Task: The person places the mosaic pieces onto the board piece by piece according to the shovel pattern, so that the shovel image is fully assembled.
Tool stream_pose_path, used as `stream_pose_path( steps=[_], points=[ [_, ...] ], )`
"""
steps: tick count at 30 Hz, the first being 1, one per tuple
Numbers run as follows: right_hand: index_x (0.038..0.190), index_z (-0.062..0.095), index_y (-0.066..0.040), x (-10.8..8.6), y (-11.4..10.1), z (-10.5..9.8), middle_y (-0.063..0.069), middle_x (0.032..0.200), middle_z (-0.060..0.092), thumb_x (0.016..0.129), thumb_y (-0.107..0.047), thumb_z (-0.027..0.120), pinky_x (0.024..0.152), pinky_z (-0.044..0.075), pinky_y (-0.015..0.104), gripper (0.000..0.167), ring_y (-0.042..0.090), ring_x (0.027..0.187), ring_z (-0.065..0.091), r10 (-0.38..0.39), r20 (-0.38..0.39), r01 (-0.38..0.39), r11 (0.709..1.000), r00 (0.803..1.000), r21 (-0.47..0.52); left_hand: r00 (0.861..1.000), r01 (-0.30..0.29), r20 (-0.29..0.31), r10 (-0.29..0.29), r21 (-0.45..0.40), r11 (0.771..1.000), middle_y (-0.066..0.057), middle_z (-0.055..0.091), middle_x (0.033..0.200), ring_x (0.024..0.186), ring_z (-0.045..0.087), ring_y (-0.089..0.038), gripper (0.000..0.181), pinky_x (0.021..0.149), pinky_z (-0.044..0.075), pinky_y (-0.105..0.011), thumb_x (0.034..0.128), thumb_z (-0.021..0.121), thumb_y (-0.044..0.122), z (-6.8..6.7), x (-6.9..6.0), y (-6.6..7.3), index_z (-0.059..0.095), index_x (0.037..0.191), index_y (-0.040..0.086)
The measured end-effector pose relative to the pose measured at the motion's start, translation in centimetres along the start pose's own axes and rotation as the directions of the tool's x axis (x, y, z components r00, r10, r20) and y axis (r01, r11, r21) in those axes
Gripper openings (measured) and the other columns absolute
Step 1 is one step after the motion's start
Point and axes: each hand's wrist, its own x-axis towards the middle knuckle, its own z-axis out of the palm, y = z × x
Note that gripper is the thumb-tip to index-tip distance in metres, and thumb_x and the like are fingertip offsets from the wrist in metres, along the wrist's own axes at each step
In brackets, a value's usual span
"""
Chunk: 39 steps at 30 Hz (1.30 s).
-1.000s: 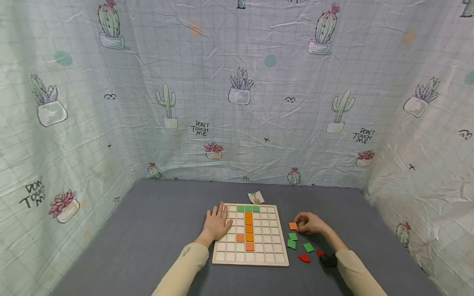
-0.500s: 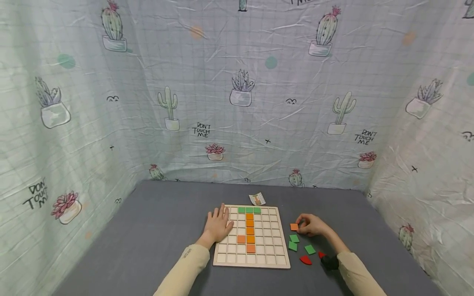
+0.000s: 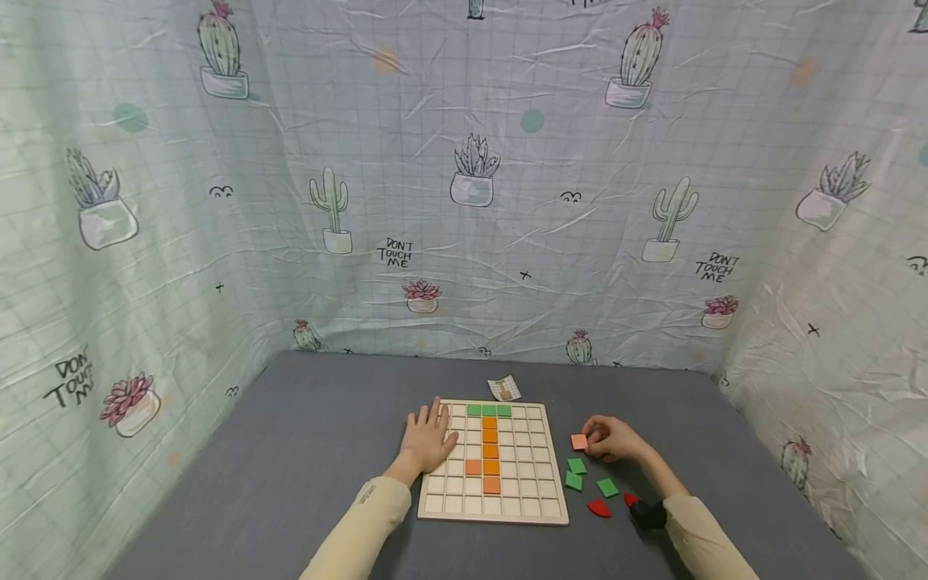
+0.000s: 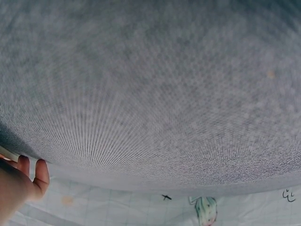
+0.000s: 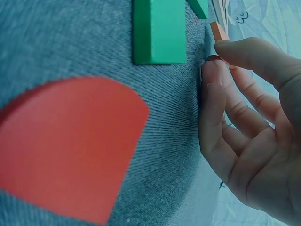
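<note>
A wooden grid board [image 3: 529, 507] lies on the dark grey table, with three green tiles [image 3: 489, 411] along its far row. Below them runs a column of orange tiles [image 3: 490, 436], with one more orange tile [image 3: 474, 467] beside it. My left hand [image 3: 426, 441] rests on the board's left edge, fingers straight; the left wrist view shows only part of it. Right of the board my right hand [image 3: 615, 440] pinches an orange square tile [image 3: 578, 441] between thumb and fingers. In the right wrist view the tile [image 5: 218, 32] sits at the thumb tip.
Several loose green tiles [image 3: 574, 481] and red quarter-round pieces [image 3: 599, 508] lie between the board and my right forearm. Behind the board is a small printed card [image 3: 504, 388]. A cactus-print curtain [image 3: 471, 266] surrounds the table.
The pinched orange tile has shifted slightly to the right with my right hand and is tilted a little. My left hand stays on the board. The head view has shifted slightly.
</note>
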Motion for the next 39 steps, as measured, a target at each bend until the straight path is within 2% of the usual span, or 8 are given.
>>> stream_pose_path(
  steps=[9, 17, 22, 26, 34, 39],
  points=[
    [0.101, 0.051, 0.002, -0.5, -0.4, -0.4, 0.004, 0.077, 0.062, 0.078, -0.009, 0.065, 0.054, 0.045, 0.032, 0.029, 0.015, 0.066, 0.054, -0.002, 0.004, 0.002, 1.000, 1.000, 0.027, 1.000, -0.004, -0.027, 0.004, 0.010, 1.000, -0.017, 0.025, 0.145, 0.124, 0.034, -0.036, 0.060, 0.088, 0.029, -0.050, 0.0945, 0.027, 0.046, 0.5, 0.3, -0.3, 0.031, 0.139, 0.005],
    [0.103, 0.051, 0.003, -2.4, -1.7, 0.2, 0.009, 0.074, 0.061, 0.082, -0.011, 0.061, 0.051, 0.044, 0.033, 0.028, 0.015, 0.060, 0.052, -0.062, 0.025, 0.060, 0.997, 0.998, 0.044, 1.000, 0.002, 0.024, -0.001, -0.022, 1.000, -0.018, 0.024, 0.146, 0.125, 0.033, -0.036, 0.059, 0.089, 0.028, -0.051, 0.0949, 0.028, 0.044, -0.4, 0.0, 0.0, 0.030, 0.139, 0.004],
    [0.104, 0.051, 0.004, -3.8, -2.5, 1.0, 0.019, 0.077, 0.062, 0.082, -0.010, 0.061, 0.050, 0.043, 0.032, 0.028, 0.014, 0.057, 0.051, -0.073, 0.002, 0.073, 0.995, 0.997, 0.068, 0.999, 0.003, 0.034, -0.002, -0.016, 1.000, -0.018, 0.024, 0.146, 0.126, 0.033, -0.035, 0.059, 0.089, 0.028, -0.050, 0.0951, 0.028, 0.043, -0.7, -0.2, 0.3, 0.030, 0.139, 0.005],
    [0.105, 0.051, 0.003, -4.5, -3.2, 1.8, 0.022, 0.081, 0.062, 0.081, -0.012, 0.063, 0.050, 0.044, 0.033, 0.031, 0.016, 0.060, 0.053, -0.055, -0.018, 0.056, 0.994, 0.998, 0.093, 1.000, -0.004, 0.016, 0.004, -0.018, 1.000, -0.018, 0.026, 0.145, 0.124, 0.034, -0.035, 0.058, 0.087, 0.029, -0.050, 0.0949, 0.029, 0.043, -0.7, -0.2, 0.3, 0.031, 0.138, 0.004],
    [0.106, 0.050, 0.005, -5.0, -4.8, 3.5, 0.021, 0.081, 0.063, 0.081, -0.011, 0.062, 0.051, 0.045, 0.034, 0.032, 0.017, 0.060, 0.056, -0.055, 0.007, 0.053, 0.986, 0.998, 0.156, 1.000, -0.005, 0.012, 0.005, -0.009, 1.000, -0.019, 0.026, 0.145, 0.124, 0.034, -0.035, 0.059, 0.087, 0.029, -0.051, 0.0943, 0.030, 0.044, -0.8, -0.1, 0.3, 0.032, 0.138, 0.004],
    [0.105, 0.052, 0.003, -4.8, -5.8, 4.9, 0.013, 0.076, 0.063, 0.079, -0.010, 0.063, 0.050, 0.045, 0.033, 0.031, 0.017, 0.061, 0.056, -0.013, 0.011, 0.011, 0.983, 1.000, 0.184, 0.999, 0.011, 0.041, -0.010, -0.011, 1.000, -0.017, 0.024, 0.146, 0.126, 0.033, -0.035, 0.059, 0.089, 0.028, -0.051, 0.0947, 0.028, 0.044, -1.0, -0.1, 0.4, 0.030, 0.139, 0.005]
  ],
)
